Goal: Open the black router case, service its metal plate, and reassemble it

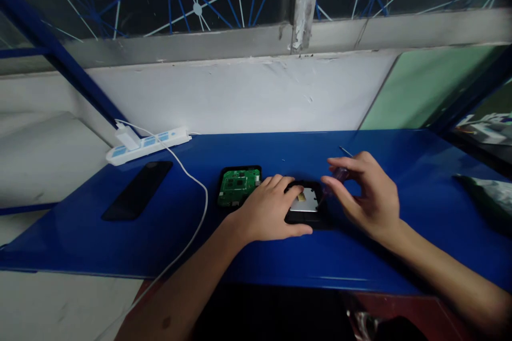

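A black plastic casing (306, 217) with a silver metal plate (308, 202) inside it lies on the blue table. My left hand (270, 208) grips its left side, fingers along the far edge and on the plate, thumb by the near edge. My right hand (370, 194) pinches a screwdriver (341, 173) by its purple see-through handle. The tool slants down toward the right edge of the casing; its tip is too dark to make out. Left of the casing, partly behind my left hand, sits a green circuit board (239, 184) in a black shell.
A black phone (138, 191) lies at the left. Behind it stands a white power strip (150, 145) with a plugged-in charger, whose white cable (206, 197) loops across the table. A thin metal rod (345, 151) shows beyond my right hand. A green-and-white packet (490, 200) is far right.
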`<action>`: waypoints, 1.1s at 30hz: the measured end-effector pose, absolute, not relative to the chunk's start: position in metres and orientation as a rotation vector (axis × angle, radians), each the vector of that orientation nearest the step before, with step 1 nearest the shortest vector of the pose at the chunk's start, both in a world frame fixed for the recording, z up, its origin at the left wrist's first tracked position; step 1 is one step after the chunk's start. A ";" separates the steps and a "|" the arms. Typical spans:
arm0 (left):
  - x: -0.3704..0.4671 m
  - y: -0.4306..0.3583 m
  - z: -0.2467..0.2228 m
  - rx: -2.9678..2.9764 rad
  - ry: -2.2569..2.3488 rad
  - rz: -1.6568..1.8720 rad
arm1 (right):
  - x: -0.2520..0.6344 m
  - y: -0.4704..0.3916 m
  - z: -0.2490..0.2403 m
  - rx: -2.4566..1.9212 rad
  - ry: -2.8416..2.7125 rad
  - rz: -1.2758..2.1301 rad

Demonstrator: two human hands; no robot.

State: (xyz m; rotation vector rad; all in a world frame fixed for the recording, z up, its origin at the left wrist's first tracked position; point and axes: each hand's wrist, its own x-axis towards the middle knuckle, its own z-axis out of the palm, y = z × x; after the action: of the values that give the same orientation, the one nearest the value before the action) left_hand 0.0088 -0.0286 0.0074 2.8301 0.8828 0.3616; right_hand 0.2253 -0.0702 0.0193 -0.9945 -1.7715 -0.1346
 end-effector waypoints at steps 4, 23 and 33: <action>0.010 -0.029 0.008 2.825 0.889 0.368 | 0.213 -0.074 0.024 -1.027 -1.769 -0.302; 0.002 -0.031 0.006 2.878 0.881 0.392 | 0.235 -0.062 0.010 -0.982 -1.773 -0.021; -0.040 -0.003 0.020 2.694 1.115 0.713 | 0.230 -0.036 -0.012 -1.089 -1.451 0.201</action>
State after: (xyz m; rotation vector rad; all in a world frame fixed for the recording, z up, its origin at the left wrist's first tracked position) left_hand -0.0403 -0.0030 0.0201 2.6935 1.1150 0.7134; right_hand 0.2298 -0.0356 -0.0125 -1.0894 -1.4506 0.2011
